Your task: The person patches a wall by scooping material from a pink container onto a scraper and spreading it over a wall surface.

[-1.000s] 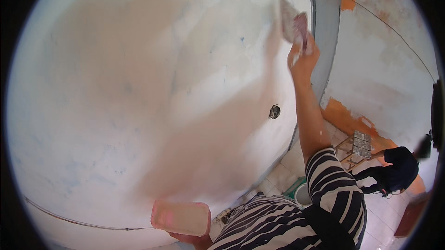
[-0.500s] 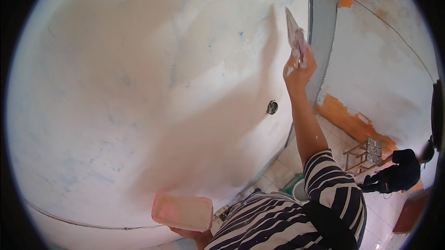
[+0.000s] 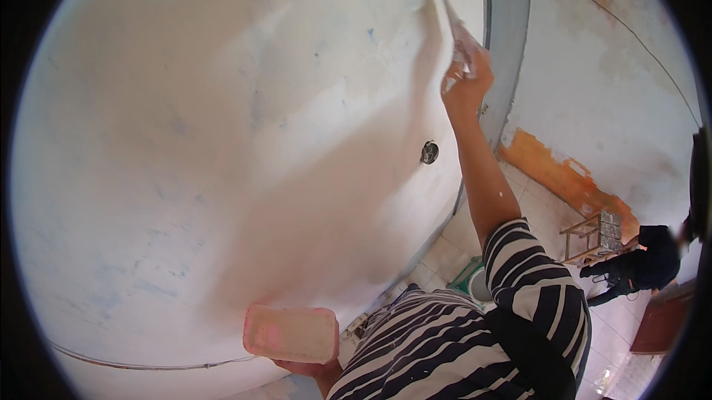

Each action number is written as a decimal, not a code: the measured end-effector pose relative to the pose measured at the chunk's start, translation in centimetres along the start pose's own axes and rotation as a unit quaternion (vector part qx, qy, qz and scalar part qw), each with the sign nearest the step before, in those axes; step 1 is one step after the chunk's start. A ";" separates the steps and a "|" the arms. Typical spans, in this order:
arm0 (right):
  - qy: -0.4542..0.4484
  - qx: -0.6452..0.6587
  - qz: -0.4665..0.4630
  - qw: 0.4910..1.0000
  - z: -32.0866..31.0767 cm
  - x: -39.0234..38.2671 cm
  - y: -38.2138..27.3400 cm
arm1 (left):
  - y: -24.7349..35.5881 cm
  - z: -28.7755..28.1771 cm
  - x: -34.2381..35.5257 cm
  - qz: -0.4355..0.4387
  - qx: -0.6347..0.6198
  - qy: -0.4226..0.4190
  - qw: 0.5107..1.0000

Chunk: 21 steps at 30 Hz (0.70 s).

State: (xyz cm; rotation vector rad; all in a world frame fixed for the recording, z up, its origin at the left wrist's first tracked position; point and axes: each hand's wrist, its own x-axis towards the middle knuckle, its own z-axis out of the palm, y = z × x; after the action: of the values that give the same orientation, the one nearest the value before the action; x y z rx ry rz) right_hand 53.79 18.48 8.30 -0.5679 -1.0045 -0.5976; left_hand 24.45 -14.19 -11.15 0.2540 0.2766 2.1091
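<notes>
My right hand (image 3: 470,90) is raised at the upper right, its fingers wrapped round the handle of a putty knife (image 3: 455,26). The blade points up and stands close to the white wall (image 3: 178,200); whether it touches cannot be told. White smears mark the hand and the knife's handle. Low in the view, my left hand (image 3: 317,370) holds a pink rectangular plastic tub (image 3: 293,335) from beneath, partly hidden by it. The tub's broad face looks pale and coated. Bluish flecks and patches show on the wall, and my arm's shadow falls across it.
A dark round hole (image 3: 429,152) sits in the wall beside my right forearm. A cable (image 3: 133,366) runs along the wall at lower left. On the tiled floor are a green-and-white bucket (image 3: 478,286) and a wooden stool (image 3: 593,238). Another person (image 3: 645,259) in dark clothes is near the stool.
My right hand and the putty knife sit slightly higher and further left in view. The whole scene has shifted a little. The other person's pose has changed; my left hand still holds the tub.
</notes>
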 end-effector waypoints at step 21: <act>-0.230 0.165 -0.065 0.957 0.2 -6.9 -4.6 | -2.6 -2.2 4.0 -0.017 -0.005 -0.069 0.997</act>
State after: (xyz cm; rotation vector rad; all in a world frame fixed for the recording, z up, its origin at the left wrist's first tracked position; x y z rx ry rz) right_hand 47.70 16.75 2.99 -0.3481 -1.5578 -0.4047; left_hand 23.84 -9.62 -13.74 0.3840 0.1877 2.0491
